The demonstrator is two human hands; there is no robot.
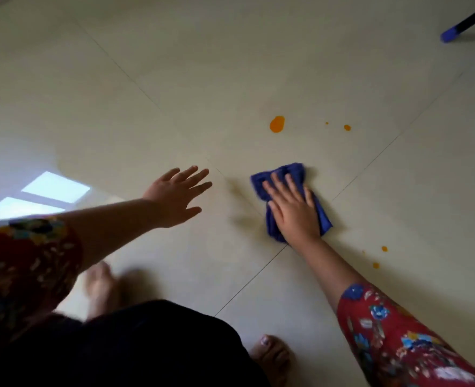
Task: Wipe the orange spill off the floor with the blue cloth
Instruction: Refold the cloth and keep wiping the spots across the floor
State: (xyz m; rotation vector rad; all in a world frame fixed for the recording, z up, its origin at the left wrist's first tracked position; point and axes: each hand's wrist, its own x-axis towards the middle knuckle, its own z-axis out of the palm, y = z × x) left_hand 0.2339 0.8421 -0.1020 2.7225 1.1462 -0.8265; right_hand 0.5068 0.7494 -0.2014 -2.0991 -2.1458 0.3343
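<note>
A crumpled blue cloth [283,174] lies on the pale tiled floor [175,79]. My right hand [293,208] presses flat on top of it, fingers spread over the fabric. Beyond the cloth sits the largest orange spill drop [277,124], with a smaller drop [347,127] to its right. Two more small orange drops [384,248] lie right of my right forearm. My left hand [176,195] hovers open above the floor, left of the cloth, holding nothing.
A dark pole with a blue tip [451,34] reaches in at the top right corner. My bare feet [271,356] stand on the tiles at the bottom. A bright window reflection [55,187] shines on the floor at the left.
</note>
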